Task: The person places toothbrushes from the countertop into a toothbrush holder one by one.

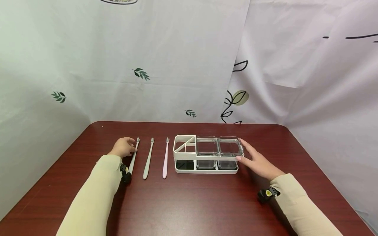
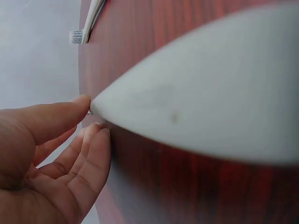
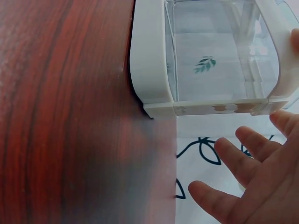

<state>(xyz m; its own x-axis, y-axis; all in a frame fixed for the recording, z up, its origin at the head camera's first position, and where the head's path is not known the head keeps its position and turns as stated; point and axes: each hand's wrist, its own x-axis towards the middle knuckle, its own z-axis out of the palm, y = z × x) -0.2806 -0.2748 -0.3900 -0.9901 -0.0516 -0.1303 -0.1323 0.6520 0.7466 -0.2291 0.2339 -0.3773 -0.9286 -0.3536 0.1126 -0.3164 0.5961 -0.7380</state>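
Observation:
A white toothbrush [image 1: 133, 162] lies on the table at the left, its head pointing to the back. My left hand [image 1: 124, 147] is at its neck, and the thumb and fingers pinch it from either side. Close up in the left wrist view, the toothbrush handle [image 2: 201, 93] looms pale and blurred beyond the fingers. My right hand [image 1: 260, 164] touches the right end of a white toothbrush holder [image 1: 206, 171], thumb at the front corner, other fingers spread and fairly straight. Two clear cups [image 1: 207, 146] sit in the holder, and one clear cup [image 3: 215, 51] fills the right wrist view.
To the right of the left hand lie a pale green toothbrush [image 1: 148, 161] and a pink toothbrush [image 1: 165, 160], side by side. The holder's left part has divided slots [image 1: 185, 144]. Behind the dark red table [image 1: 189, 203] hangs a white curtain [image 1: 177, 65] with leaf prints.

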